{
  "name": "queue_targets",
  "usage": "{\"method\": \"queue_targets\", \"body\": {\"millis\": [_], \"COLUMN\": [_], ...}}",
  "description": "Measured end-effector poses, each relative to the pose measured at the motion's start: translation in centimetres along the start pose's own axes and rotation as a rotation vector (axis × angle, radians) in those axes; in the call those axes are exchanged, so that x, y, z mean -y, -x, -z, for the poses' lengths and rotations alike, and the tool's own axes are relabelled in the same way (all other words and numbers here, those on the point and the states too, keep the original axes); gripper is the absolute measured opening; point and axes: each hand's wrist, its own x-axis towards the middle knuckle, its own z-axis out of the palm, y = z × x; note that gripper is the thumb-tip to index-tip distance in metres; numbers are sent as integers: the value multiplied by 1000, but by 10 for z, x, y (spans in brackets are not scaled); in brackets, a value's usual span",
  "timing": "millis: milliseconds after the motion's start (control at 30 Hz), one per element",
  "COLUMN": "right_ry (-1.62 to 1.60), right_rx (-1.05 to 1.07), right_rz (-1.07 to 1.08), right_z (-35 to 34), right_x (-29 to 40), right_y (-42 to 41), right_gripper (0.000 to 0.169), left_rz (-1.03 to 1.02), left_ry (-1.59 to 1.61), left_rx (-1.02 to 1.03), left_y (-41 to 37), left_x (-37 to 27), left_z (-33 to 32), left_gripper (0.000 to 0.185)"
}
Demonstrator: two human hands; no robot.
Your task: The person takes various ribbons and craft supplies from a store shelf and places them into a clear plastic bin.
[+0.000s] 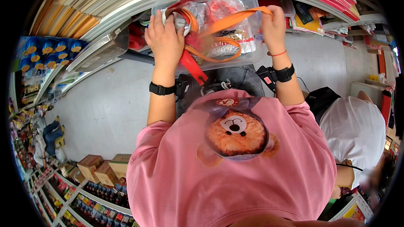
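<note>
Before me is a clear plastic bin [205, 66] filled with small goods. My right hand [274, 26], over its right side, grips one end of an orange zipper tape [235, 19], which stretches toward the middle of the bin. My left hand [165, 39] lies back-up over a coiled bundle of zippers [189, 17] in orange, red and white, its fingers around the bundle's near side. A red zipper [192, 66] with a dark pull hangs over the bin's near edge. A loose orange loop [228, 58] curves below the stretched tape. Red items in clear bags [222, 6] lie behind.
A white shelf [126, 4] stacked with envelopes runs above the bin. A grey plastic lid or box [102, 49] leans at left, near blue-wrapped bottles [49, 52]. Cartons [102, 168] stand behind me. A person in a white shirt [353, 129] is close at right; another sits far left.
</note>
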Motion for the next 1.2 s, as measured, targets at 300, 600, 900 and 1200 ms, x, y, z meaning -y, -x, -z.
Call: {"method": "queue_targets", "body": {"millis": [300,600,900,1200], "right_ry": [-598,-370,107,582], "right_rx": [-40,268,582,704], "right_rz": [-554,-395,-80,128], "right_z": [18,-6,-40,-63], "right_x": [6,23,-11,-13], "right_y": [4,15,23,27], "right_gripper": [21,26,25,37], "left_rz": [-17,-254,-161,-93], "left_ry": [143,164,292,340], "left_rx": [-13,12,168,169], "left_y": [-5,-4,-9,-12], "left_x": [11,-5,6,22], "left_z": [9,25,18,10], "left_gripper": [30,41,64,64]}}
